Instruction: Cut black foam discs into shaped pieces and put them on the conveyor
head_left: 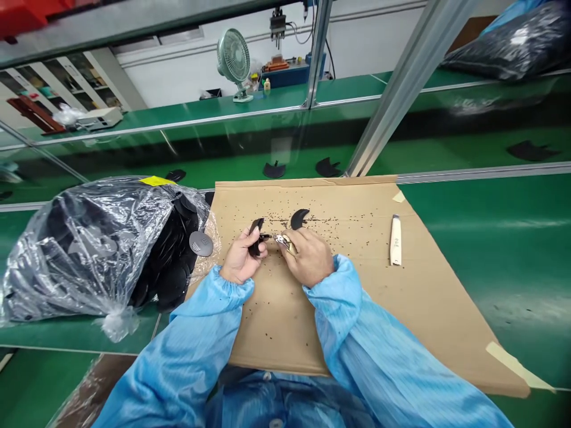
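Observation:
My left hand point(241, 257) is closed around a black plastic part point(255, 236), a narrow prong of which points to the right. In my right hand point(311, 255) is a pair of nippers point(285, 242) with a yellowish handle; their metal jaws are at the prong's tip, and I cannot tell whether they touch it. Just beyond my hands, a black crescent-shaped piece point(298, 219) lies on the cardboard sheet point(357, 321). Many tiny black bits are scattered around it. Both sleeves are light blue.
A clear plastic bag point(89, 238) of black discs lies at the left, with a grey disc point(201, 244) at its mouth. A pale-handled cutter point(395, 241) rests at the right. Behind are black parts point(273, 170) on the green belt and a slanted metal post point(392, 89).

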The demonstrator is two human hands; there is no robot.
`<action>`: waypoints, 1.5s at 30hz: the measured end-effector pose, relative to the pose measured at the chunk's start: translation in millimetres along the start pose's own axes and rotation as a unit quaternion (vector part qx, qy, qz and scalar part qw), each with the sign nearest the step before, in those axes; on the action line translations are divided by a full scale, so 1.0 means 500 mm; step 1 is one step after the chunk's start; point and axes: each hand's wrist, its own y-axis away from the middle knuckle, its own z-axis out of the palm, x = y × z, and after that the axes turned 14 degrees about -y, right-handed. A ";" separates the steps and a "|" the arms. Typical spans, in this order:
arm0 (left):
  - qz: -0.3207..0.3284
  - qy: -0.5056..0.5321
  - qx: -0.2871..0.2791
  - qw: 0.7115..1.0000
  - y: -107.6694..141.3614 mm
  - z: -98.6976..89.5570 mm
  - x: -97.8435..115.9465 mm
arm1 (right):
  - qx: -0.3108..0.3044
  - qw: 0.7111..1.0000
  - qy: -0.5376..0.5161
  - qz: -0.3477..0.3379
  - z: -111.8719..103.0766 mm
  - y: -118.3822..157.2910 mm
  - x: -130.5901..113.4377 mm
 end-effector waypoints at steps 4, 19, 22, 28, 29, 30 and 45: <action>0.003 0.000 0.000 1.000 0.000 0.000 0.001 | -0.002 1.000 -0.010 0.001 0.000 -0.001 0.002; 0.005 0.000 -0.004 1.000 0.002 0.001 0.000 | -0.013 1.000 0.015 0.001 0.002 0.001 0.003; 0.005 0.004 0.008 1.000 0.002 0.002 -0.001 | -0.028 0.998 0.048 0.016 0.002 -0.001 0.000; 0.004 0.013 0.008 1.000 0.004 0.001 -0.003 | -0.070 0.993 0.058 0.073 0.006 -0.005 -0.013; 0.002 0.010 0.012 1.000 0.005 0.002 -0.002 | -0.071 0.993 0.052 0.084 0.007 -0.004 -0.014; 0.001 0.007 0.016 1.000 0.005 0.003 -0.001 | -0.070 0.992 0.042 0.093 0.009 -0.003 -0.015; 0.022 0.020 0.052 0.998 -0.018 -0.011 0.005 | -0.047 0.991 -0.071 0.100 0.013 0.007 -0.001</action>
